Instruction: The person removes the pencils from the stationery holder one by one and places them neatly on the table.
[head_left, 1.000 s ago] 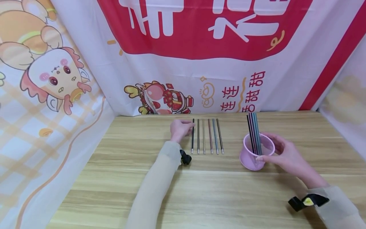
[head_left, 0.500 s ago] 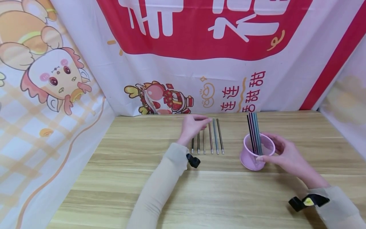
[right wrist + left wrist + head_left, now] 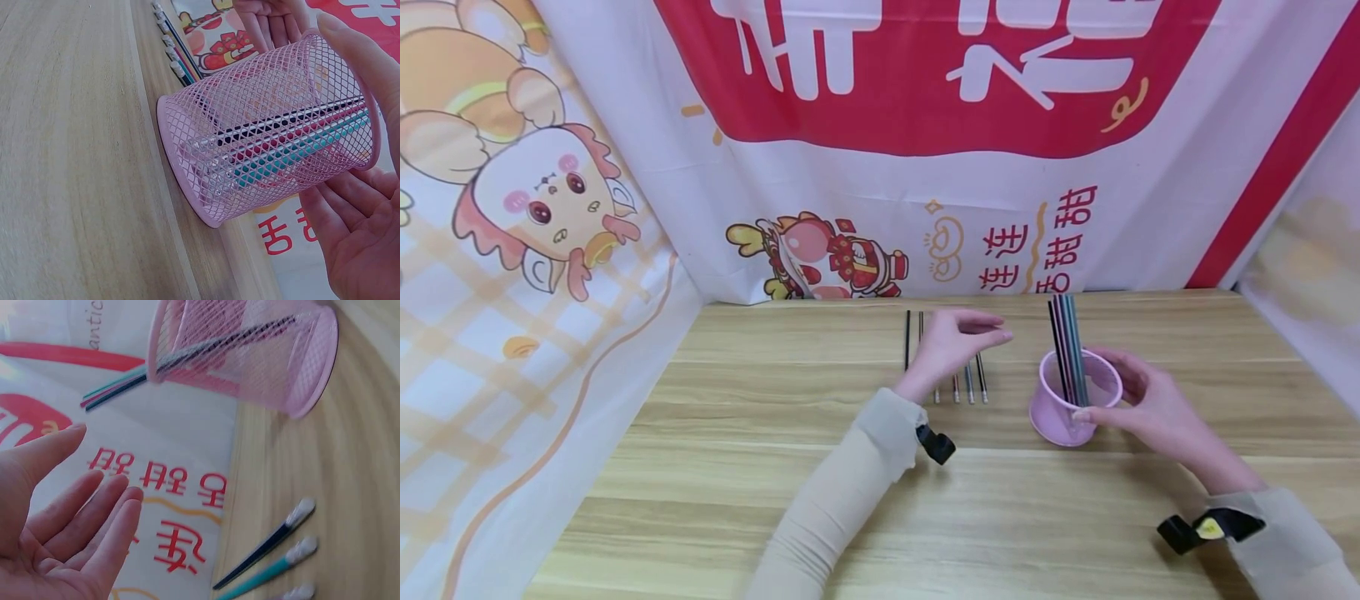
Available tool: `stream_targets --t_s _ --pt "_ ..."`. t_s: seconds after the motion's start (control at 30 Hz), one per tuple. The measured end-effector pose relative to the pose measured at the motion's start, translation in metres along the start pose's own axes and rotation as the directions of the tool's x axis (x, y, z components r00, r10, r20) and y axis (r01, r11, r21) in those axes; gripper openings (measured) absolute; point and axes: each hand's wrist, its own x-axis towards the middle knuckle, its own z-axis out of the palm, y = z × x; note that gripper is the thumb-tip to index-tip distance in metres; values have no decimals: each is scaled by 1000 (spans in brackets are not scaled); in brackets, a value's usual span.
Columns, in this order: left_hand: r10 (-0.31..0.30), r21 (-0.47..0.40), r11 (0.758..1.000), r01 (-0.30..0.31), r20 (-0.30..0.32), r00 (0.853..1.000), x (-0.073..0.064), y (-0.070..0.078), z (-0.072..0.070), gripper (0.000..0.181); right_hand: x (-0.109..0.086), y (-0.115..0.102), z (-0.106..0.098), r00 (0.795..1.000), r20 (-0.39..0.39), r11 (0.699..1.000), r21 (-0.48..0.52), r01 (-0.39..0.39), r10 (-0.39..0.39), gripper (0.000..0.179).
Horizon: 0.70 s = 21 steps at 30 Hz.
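The pink mesh pencil cup (image 3: pixel 1056 425) is the fixed point here, with the row of loose pencils (image 3: pixel 969 385) lying to its left, lengthwise away from the person, eraser ends nearest the body. The left hand (image 3: pixel 955 342) is far nearer that row than the right; it reaches across the pencils, fingertips pointing at the cup, thumb and fingers apart with nothing between them. The row's closest member to the cup, a black pencil (image 3: pixel 265 550), lies back from those fingertips, on their side away from the cup; any pinch at it would, in judgement, have to close across its length. How high the hand hangs is hard to tell. The right hand (image 3: pixel 1157 408) holds the cup from its right, thumb on the near rim, fingers curled around the far side. Inside the cup, upended pencils (image 3: pixel 1067 350) lean in a bundle, erasers down.
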Motion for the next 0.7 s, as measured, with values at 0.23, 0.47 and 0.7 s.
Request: stream_targets --t_s 0.23,0.47,0.7 --pt "33 -60 998 -32 0 999 -4 1 22 32 -1 0 0 1000 -3 1000 8 14 -14 81" --pt "63 -112 992 -65 -19 998 -4 -1 38 35 -1 0 1 1000 -3 999 26 27 -27 80" --pt "63 -105 992 -64 -16 998 -2 -1 51 44 0 1 1 1000 0 1000 13 24 -24 78"
